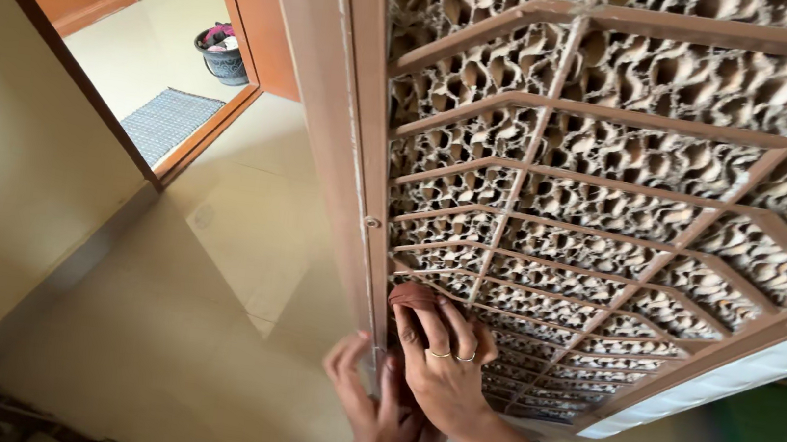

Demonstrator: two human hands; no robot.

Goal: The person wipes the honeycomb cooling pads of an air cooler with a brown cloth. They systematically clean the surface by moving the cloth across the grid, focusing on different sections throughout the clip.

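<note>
Room: cream tiled floor (211, 260) ran back to an orange-framed doorway (196, 129), with a grey mat (168, 121) and a dark bucket (225, 54) lying beyond it.
Panel: a brown grille panel (612, 206) filled the right of the view, its slats crossing over honeycomb padding (646, 82) behind, and its long side frame (362, 148) ran from top to bottom.
Cloth: a reddish-brown cloth (415, 296) sat low on the panel, just beside the side frame, pressed against the slats.
Right hand: the right hand (441, 365), with rings and a green bangle, lay flat over the cloth, fingers together and pointing up along the frame; its grip pressed rather than pinched.
Left hand: the left hand (363, 405) was lower and to the left, fingers spread against the frame edge, touching the right hand; whether it held a fold of the cloth I could not tell.
Relation: the cloth lay above the right hand's fingertips, so the right hand was the nearer one, aligned with the frame's long axis.
Containers: the bucket held some dark and pinkish things, too small to make out.
Corner: a green object (765, 431) stood low on the right.
</note>
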